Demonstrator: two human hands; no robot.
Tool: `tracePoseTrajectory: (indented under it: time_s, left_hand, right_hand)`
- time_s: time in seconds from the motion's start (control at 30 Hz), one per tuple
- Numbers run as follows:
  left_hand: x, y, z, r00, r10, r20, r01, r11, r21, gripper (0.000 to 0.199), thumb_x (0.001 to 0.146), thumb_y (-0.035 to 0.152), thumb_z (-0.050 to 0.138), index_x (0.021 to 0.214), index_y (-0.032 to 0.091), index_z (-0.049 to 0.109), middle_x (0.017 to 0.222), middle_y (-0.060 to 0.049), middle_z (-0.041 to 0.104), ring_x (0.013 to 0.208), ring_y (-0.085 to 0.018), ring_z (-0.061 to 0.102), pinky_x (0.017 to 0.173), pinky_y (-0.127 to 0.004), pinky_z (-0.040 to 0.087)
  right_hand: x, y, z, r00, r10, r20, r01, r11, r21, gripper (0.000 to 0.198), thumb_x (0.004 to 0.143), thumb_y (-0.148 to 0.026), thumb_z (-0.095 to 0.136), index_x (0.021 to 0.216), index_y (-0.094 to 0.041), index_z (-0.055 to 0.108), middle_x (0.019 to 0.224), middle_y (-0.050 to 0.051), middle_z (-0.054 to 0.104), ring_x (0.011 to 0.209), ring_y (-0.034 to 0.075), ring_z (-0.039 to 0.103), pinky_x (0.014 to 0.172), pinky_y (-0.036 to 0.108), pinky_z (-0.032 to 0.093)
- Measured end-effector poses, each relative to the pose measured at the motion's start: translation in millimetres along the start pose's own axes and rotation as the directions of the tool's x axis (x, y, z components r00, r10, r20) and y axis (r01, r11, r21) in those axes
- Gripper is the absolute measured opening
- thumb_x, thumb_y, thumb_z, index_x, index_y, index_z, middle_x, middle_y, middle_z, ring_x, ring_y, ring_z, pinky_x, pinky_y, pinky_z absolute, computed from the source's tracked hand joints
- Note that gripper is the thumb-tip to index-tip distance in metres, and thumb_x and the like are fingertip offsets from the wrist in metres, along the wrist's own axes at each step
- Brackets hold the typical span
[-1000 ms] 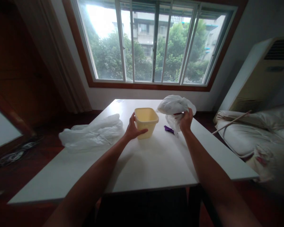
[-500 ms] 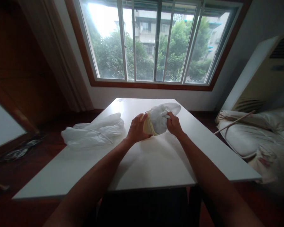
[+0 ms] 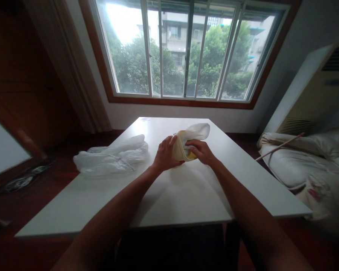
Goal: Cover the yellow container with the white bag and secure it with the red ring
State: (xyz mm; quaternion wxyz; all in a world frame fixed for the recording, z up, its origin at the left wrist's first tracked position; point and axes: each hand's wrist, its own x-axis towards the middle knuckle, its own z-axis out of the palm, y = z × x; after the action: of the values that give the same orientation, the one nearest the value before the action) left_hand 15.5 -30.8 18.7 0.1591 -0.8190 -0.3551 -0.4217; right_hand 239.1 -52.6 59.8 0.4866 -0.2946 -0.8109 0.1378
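Observation:
My left hand [image 3: 166, 154] is wrapped around a small pale yellow pouch or cup-like holder [image 3: 179, 151], tilted with its mouth to the right, above the white table. Out of that mouth sticks part of a white plastic bag [image 3: 200, 130]. At the opening, the fingers of my right hand [image 3: 202, 151] close on the bunched bag, their tips partly inside the rim. A second crumpled white plastic bag [image 3: 111, 158] lies to the left of my left hand.
The white table [image 3: 180, 199] stands below a window [image 3: 172, 56]. Wrapped bulky bundles [image 3: 293, 162] with a stick [image 3: 279, 146] lie on the right, by a tall appliance [image 3: 307, 90]. Cables [image 3: 25, 180] lie on the floor at left.
My right hand has moved left, from the outer gathered part of the bag to the pouch's mouth. Less of the bag bulges outside, and its loose end has shifted left.

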Motion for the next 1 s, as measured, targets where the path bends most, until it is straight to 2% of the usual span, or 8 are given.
tracePoseTrajectory:
  time_s: [0.1,0.23,0.3,0.47,0.63,0.77,0.87,1.0]
  left_hand:
    - [-1,2,-1,1.0,0.005,0.01,-0.005,1.0,-0.007,0.124,0.06,0.064,0.077,0.154,0.015,0.012,0.145,-0.022,0.038,0.134,-0.039,0.04,0.106,-0.047,0.038]
    - [-1,2,-1,0.999,-0.034,0.017,0.034,0.999,-0.02,0.123,0.061,0.064,0.076,0.154,0.016,0.011,0.146,-0.021,0.037,0.134,-0.039,0.04,0.106,-0.047,0.039]
    - [-1,2,-1,0.999,-0.028,0.018,0.028,0.999,-0.03,0.123,0.061,0.064,0.076,0.154,0.017,0.01,0.146,-0.021,0.037,0.135,-0.038,0.04,0.107,-0.047,0.039]
    - [0,2,-3,1.0,0.025,0.015,-0.025,0.998,-0.052,0.122,0.062,0.062,0.077,0.154,0.017,0.01,0.147,-0.022,0.036,0.136,-0.039,0.038,0.107,-0.049,0.038]
    - [0,1,-5,0.995,0.093,0.027,-0.09,0.99,-0.106,0.12,0.063,0.057,0.079,0.154,0.018,0.012,0.148,-0.023,0.034,0.138,-0.04,0.035,0.109,-0.052,0.038]
    - [-2,-6,-5,1.0,0.018,0.021,-0.012,0.974,-0.225,0.127,0.059,0.057,0.082,0.155,0.019,0.007,0.148,-0.022,0.034,0.138,-0.039,0.036,0.109,-0.053,0.039]
    - [-6,-17,-1,0.999,-0.041,0.028,0.049,0.928,-0.37,0.134,0.058,0.059,0.083,0.156,0.019,0.001,0.15,-0.023,0.031,0.136,-0.038,0.039,0.105,-0.052,0.044]
    - [-9,-34,0,0.992,-0.062,0.11,0.109,0.857,-0.504,0.132,0.061,0.068,0.077,0.156,0.017,0.001,0.153,-0.027,0.026,0.139,-0.04,0.037,0.103,-0.052,0.044]
  right_hand:
    - [0,-1,4,0.999,0.013,0.03,-0.014,1.0,0.024,0.023,0.091,-0.028,0.053,0.101,-0.021,0.072,0.103,0.006,0.072,0.095,0.021,0.066,0.088,0.036,0.05]
    - [1,0,0,0.986,0.103,-0.131,-0.101,0.995,0.018,0.028,0.094,-0.033,0.049,0.091,-0.019,0.074,0.091,0.006,0.074,0.082,0.019,0.067,0.079,0.033,0.053]
    - [1,2,-3,0.98,0.133,-0.145,-0.141,0.989,-0.049,0.022,0.09,-0.032,0.057,0.095,-0.019,0.073,0.089,0.005,0.074,0.072,0.017,0.065,0.073,0.032,0.054]
    - [1,6,-5,1.0,-0.017,-0.011,0.014,0.961,-0.277,0.039,0.077,-0.024,0.07,0.116,-0.026,0.069,0.115,0.007,0.069,0.103,0.024,0.062,0.095,0.042,0.05]
    - [2,5,-2,0.997,-0.07,0.032,0.077,0.94,-0.333,0.016,0.077,-0.027,0.07,0.093,-0.023,0.073,0.104,0.009,0.067,0.099,0.027,0.06,0.09,0.045,0.049]
    - [3,-1,-1,0.986,-0.027,-0.162,-0.011,0.974,-0.226,0.009,0.086,-0.027,0.058,0.085,-0.022,0.066,0.091,0.006,0.065,0.087,0.021,0.06,0.083,0.038,0.05]
    - [5,-2,-1,0.936,0.105,-0.335,-0.111,0.994,0.001,0.012,0.088,-0.034,0.057,0.087,-0.022,0.058,0.083,0.002,0.063,0.076,0.018,0.058,0.074,0.033,0.05]
    - [7,0,2,0.9,0.23,-0.37,-0.143,0.958,0.247,0.024,0.086,-0.044,0.06,0.086,-0.021,0.053,0.076,-0.001,0.059,0.068,0.015,0.054,0.064,0.028,0.048]
